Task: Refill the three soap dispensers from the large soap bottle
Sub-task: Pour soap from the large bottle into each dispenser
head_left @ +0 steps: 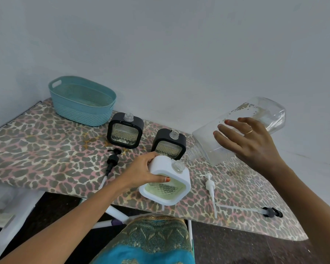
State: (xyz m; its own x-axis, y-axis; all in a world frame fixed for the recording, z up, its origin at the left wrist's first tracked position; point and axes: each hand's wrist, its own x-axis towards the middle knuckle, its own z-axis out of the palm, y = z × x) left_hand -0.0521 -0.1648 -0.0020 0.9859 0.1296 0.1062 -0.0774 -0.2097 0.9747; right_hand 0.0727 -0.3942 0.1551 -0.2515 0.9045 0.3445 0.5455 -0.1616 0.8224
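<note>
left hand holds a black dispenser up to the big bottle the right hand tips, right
No: the head view shows the left hand holding the white dispenser, not a black one. The right hand holds the large bottle tipped toward it.

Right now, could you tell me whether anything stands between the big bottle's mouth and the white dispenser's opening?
Nothing visible does. The neck of the white dispenser is open, a white pump lying on the board, and the mouth of the big bottle, tilted down in the right hand, hangs just beside it.
</note>
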